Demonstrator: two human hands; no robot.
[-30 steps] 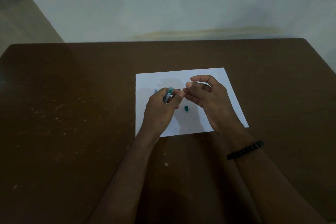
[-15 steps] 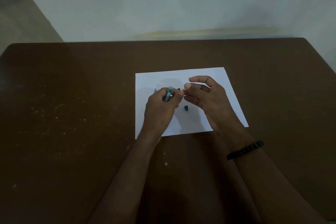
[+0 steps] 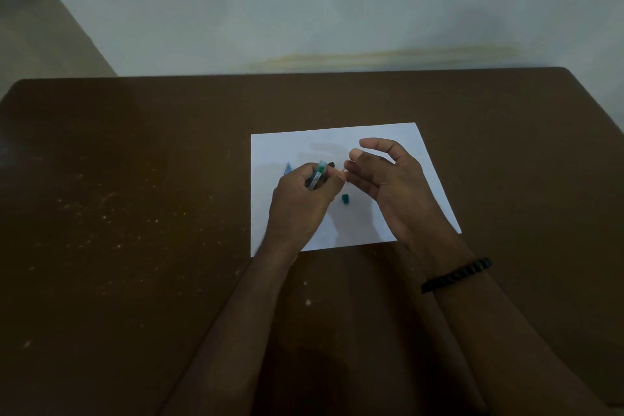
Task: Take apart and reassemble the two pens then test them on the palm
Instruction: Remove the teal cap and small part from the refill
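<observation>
**Pen parts in hand over the paper**

Nearest the camera: two bare forearms reach forward over a dark brown table [image 3: 118,213]. A black beaded bracelet [image 3: 456,275] sits on the right wrist.

Left hand [image 3: 300,203]: closed in a fist around a green-and-clear pen barrel [image 3: 317,176], held tilted, its green end up and away from the person. Something dark shows just beyond the barrel at the fingertips; too small to tell what it is. Thumb tip meets the right hand's fingertips.

Right hand [image 3: 388,186]: thumb and a finger pinched on a thin, small piece [image 3: 345,168], possibly metal; too fine to name. The index finger is raised and curved above; the palm faces left.

Both hands hover over a white sheet of paper [image 3: 337,138], which lies flat on the table, slightly skewed.

On the paper, between the hands and just below where they meet: a small green part [image 3: 344,199], lying loose, touched by neither hand.

Past the left knuckles: a blue tip [image 3: 288,168] pokes out, lying on the paper, mostly hidden by the hand.

Farthest: a pale wall [image 3: 304,10] with a yellowish streak low down.
</observation>
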